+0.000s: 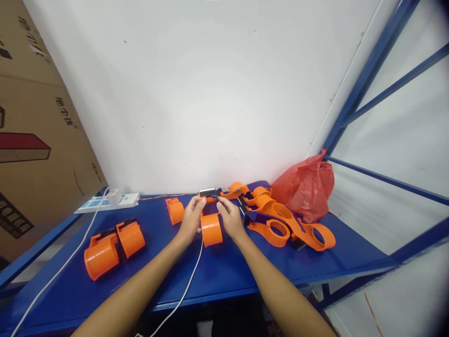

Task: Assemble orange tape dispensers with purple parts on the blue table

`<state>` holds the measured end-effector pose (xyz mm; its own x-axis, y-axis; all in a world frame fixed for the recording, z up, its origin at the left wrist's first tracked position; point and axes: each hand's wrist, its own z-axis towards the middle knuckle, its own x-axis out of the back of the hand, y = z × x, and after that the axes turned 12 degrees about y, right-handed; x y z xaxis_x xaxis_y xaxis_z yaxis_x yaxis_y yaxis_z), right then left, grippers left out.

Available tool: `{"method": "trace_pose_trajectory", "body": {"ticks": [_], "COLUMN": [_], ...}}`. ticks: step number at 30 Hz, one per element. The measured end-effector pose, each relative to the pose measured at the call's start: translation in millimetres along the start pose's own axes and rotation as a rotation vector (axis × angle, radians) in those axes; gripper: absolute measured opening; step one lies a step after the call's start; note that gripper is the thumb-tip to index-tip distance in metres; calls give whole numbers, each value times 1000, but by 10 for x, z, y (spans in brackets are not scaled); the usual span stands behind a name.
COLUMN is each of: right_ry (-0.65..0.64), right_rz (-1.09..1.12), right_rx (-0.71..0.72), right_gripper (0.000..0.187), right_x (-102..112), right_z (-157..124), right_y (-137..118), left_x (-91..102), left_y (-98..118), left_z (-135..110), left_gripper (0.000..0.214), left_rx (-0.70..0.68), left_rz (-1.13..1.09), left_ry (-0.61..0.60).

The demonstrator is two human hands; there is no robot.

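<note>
An orange tape dispenser [212,230] sits between my two hands, its round hub toward me and a dark strip at its far end. My left hand [192,216] pinches its left side near the far end. On the opposite side, the thumb and fingers of my right hand [229,216] close on the same part. Just left of my left hand lies another orange dispenser [175,212]. Farther left, two more orange dispensers [101,257] lie side by side. Close to my right hand is a pile of orange dispensers [277,210] with some dark blue parts.
The blue table [161,276] meets a white wall [217,93] behind. A red plastic bag [307,185] stands at the right rear. A power strip [128,200] lies at the left rear, and a white cable [192,277] hangs over the front edge. Cardboard boxes [42,103] rise at left.
</note>
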<state>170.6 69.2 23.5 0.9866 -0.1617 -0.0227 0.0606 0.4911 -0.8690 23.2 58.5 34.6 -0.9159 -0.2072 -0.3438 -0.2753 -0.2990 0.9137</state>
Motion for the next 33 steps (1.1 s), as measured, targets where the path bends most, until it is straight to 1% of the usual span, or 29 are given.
{"method": "trace_pose_trajectory", "body": {"ticks": [3,7,10,14,20,24,30,33], "right_ry": [-60,-78,-83,-96,-77,-80,-54,-41], "right_rz": [-30,-72,-65,-103,-203,-213,-228,-235], "right_rx": [-42,-52,-83,-117,-51,-30,-27,-32], "right_gripper": [31,24,24,25,31,30,32,32], "right_x": [26,19,2,-16,-35,-36,-33,-42], "right_z": [11,1,-8,-28,-71,-82,-85,-89], "right_y": [18,17,38,64,17,1,-26,-58], "left_x": [3,72,128,164,180,193,177,161], "left_y": [-8,-17,-12,-35,-63,-55,-41,-28], "left_z": [51,-26,-65,-41,-20,-29,-51,-52], "left_gripper": [43,42,44,44,43,43,44,47], "left_rx": [-90,-104,-79,-15,0,13,49,27], "left_rz": [35,63,96,97,75,78,58,43], "left_ry": [-55,-42,-34,-9,3,4,15,4]}}
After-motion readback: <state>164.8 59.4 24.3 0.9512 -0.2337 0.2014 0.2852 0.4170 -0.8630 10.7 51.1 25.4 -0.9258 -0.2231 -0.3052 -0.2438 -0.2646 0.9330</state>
